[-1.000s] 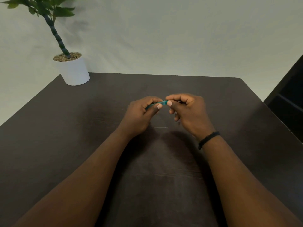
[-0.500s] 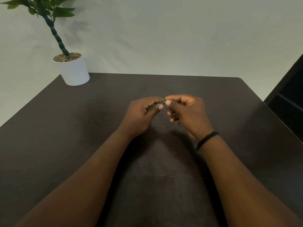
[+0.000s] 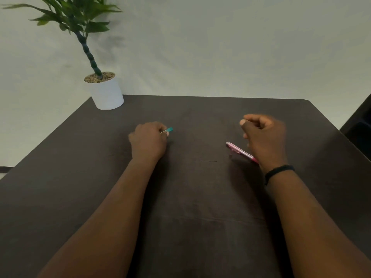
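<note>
My left hand (image 3: 148, 139) rests on the dark table (image 3: 200, 197) left of centre and pinches a small teal piece (image 3: 169, 129) with a thin metal part, which pokes out to the right of its fingertips. My right hand (image 3: 263, 137) hovers right of centre, blurred, with its fingers curled and thumb against the index finger. A slim pink tool (image 3: 240, 151) sticks out leftward from under that hand's palm and casts a shadow on the table; it seems tucked in the lower fingers. A thin dark needle (image 3: 208, 161) lies flat between the hands.
A potted plant in a white pot (image 3: 107, 93) stands at the table's far left corner. A pale wall rises behind the table. A dark piece of furniture (image 3: 359, 121) sits past the right edge. I wear a black band (image 3: 279, 171) on my right wrist.
My hands, joined at the centre on the teal piece, have pulled apart: the left went left with the teal piece, the right went right. The pink tool now shows. The view tilted up.
</note>
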